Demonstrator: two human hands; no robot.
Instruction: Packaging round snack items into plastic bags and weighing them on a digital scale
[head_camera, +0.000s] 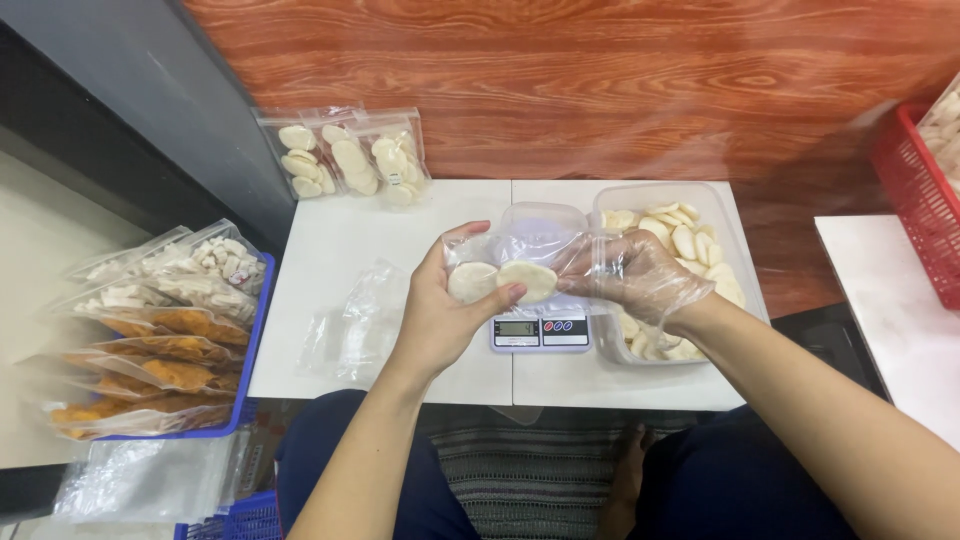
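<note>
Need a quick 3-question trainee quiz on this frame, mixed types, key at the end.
1. True or false: the right hand wears a clear plastic glove.
2. What does the left hand hold? A) a clear bag with pale round crackers in it B) a red basket C) a spoon
3. Fill in: the digital scale sits on the white table, just left of the clear ______ of pale crackers.

Key: 1 true; 2 A; 3 tub.
</note>
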